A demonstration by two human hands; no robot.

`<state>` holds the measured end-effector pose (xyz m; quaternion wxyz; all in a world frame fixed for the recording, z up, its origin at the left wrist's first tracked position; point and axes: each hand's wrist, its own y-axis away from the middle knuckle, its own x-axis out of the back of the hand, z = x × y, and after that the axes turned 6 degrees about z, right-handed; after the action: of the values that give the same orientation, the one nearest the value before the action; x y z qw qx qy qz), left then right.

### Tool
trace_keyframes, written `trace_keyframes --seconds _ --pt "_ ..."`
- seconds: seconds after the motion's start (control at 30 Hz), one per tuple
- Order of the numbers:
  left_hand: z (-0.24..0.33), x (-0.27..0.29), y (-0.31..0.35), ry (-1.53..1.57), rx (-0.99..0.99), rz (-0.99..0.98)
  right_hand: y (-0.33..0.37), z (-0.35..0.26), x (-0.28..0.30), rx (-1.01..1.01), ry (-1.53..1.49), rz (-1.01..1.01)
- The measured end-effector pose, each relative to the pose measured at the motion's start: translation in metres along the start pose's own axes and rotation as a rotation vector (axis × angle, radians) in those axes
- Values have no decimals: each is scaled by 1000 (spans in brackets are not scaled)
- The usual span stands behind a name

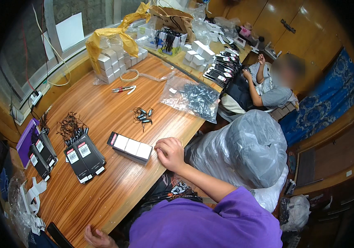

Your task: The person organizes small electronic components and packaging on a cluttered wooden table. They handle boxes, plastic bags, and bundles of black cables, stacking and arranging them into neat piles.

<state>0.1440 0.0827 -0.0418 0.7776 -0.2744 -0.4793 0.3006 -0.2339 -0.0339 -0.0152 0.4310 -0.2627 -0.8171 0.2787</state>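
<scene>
Now our right hand rests fingers curled, gripping nothing, touching the row of small white boxes near the wooden table edge. Our left hand sits at the table's near edge, grip unclear; black flat packs lie left of the boxes.

left hand partly cut off, grip perhaps unclear.

Soft, even light fills the room, with mild glare on the wooden table. Edges bend and darken toward the rim.
</scene>
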Motion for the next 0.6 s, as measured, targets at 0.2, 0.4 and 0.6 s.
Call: trace_keyframes --seconds 0.2,0.4,0.6 --pt "-2 -1 1 -7 9 -34 0 0 1 9 -23 -7" --pt "-9 0 7 75 87 -41 1 -3 1 27 -15 -10" --pt "16 -1 -7 114 188 -192 6 7 10 2 17 3"
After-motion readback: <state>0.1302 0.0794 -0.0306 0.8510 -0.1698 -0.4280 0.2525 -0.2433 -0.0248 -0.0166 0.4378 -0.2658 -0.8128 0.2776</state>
